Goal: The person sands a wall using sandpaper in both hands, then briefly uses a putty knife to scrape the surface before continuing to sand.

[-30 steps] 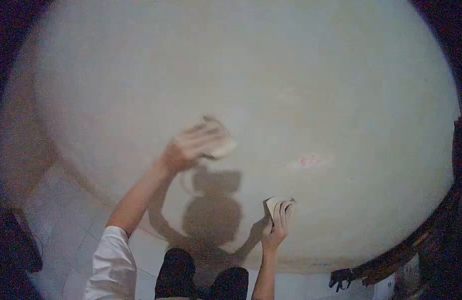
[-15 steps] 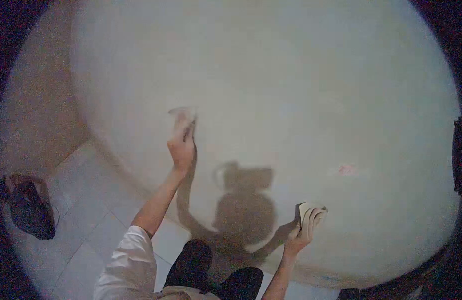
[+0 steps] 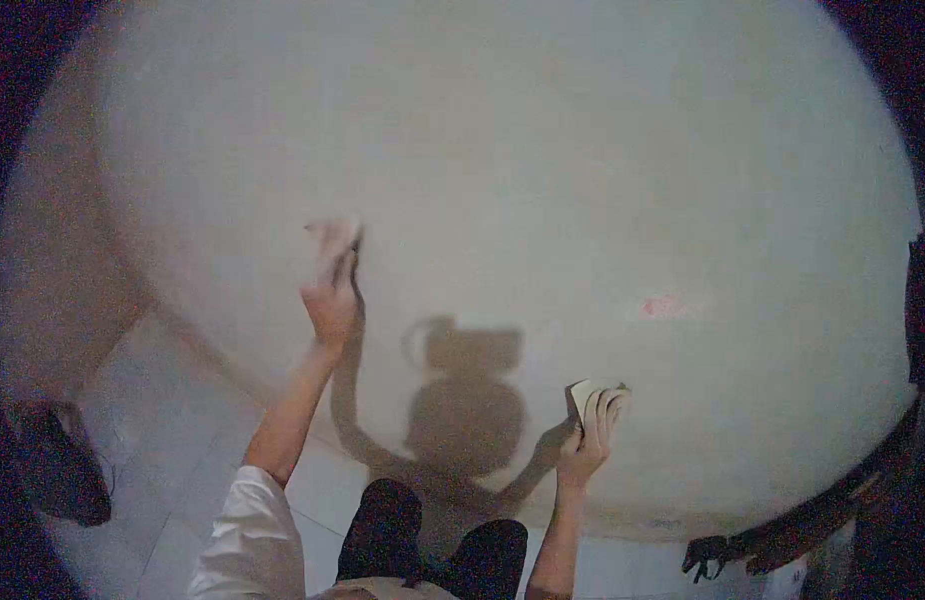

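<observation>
My left hand [image 3: 330, 290] is raised against the pale wall [image 3: 542, 180], left of centre. Its fingers are blurred and pressed together around something thin, with a dark edge along their right side; what it is I cannot make out. Lower and to the right, my right hand [image 3: 586, 452] grips a folded cream sheet [image 3: 588, 400] against the same wall. The fingers lie over the sheet, and its left corner sticks out past them. A reddish mark [image 3: 662, 306] shows on the wall, above and right of my right hand.
My shadow [image 3: 467, 425] falls on the wall between my arms. Light floor tiles [image 3: 197, 460] lie at the lower left, with a dark bag-like object [image 3: 67, 465] on them. Dark items [image 3: 717, 553] are at the lower right. My knees [image 3: 382, 525] are close to the wall.
The view has shifted, so the wall mark and shadow appear farther left and higher. Both hands appear farther left in the picture, the right one also slightly higher. The right hand still grips the sheet.
</observation>
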Demonstrator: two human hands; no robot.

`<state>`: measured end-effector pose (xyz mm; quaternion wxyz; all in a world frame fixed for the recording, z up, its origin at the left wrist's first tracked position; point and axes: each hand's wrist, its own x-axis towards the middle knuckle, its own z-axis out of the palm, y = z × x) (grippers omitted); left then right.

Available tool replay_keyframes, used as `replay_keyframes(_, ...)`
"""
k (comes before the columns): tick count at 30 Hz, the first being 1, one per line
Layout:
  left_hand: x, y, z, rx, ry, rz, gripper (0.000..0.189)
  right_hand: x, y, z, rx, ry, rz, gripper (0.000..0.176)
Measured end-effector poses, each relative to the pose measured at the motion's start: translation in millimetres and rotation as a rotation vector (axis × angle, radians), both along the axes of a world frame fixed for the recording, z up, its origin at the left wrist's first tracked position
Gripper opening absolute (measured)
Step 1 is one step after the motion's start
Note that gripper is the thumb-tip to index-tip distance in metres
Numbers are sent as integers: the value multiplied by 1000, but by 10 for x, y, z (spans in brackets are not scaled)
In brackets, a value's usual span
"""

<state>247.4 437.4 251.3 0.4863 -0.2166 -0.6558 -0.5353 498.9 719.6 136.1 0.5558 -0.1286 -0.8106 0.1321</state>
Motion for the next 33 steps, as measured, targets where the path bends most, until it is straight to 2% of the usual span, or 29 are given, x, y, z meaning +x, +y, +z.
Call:
replay_keyframes(1,121,49,-92,-137,53,-18,36,18,-7,-6,-9,6,5,57)
replay_keyframes(2,199,76,-189,-137,52,-20,36,16,-22,-19,-9,5,3,57)
replay_keyframes(4,352,182,-225,-540,307,-190,46,116,-49,-16,-35,45,28,56)
replay_keyframes(7,498,350,-31,-548,438,-215,51,332,13,-6,-4,-11,28,57)
replay_keyframes(11,484,422,557,-569,343,-194,53,242,14,174,-51,-70,75,57)
replay_keyframes(13,478,562,852,-330,297,-79,55,242,27,164,-104,-93,40,58)
replay_keyframes(14,461,655,1012,-320,302,-77,55,241,44,171,-94,-89,39,58)
replay_keyframes(16,406,731,1278,0,314,-79,56,183,-35,172,-85,-64,63,58)
replay_keyframes(17,413,824,1355,4,318,-78,56,170,-50,160,-80,-60,63,58)
replay_keyframes(19,481,1050,1475,-15,358,-72,53,125,-80,116,-67,-37,50,56)
replay_keyframes(21,686,1226,1552,-189,475,-173,52,115,-121,96,-63,-28,53,55)
replay_keyframes(22,804,1302,1573,-192,475,-173,52,114,-132,89,-58,-20,53,54)
replay_keyframes(24,987,1420,1589,-428,573,-302,56,111,-152,64,-73,-13,46,54)
replay_keyframes(27,1030,1480,1633,-439,569,-396,52,94,-213,101,-99,1,36,53)
replay_keyframes(30,951,1247,1749,-571,636,-325,60,109,-237,127,-111,-5,29,51)
replay_keyframes(32,849,1041,1795,-569,621,-309,60,130,-207,122,-108,-18,18,50)
replay_keyframes(33,793,935,1799,-559,595,-272,59,124,-170,99,-84,-9,36,43)
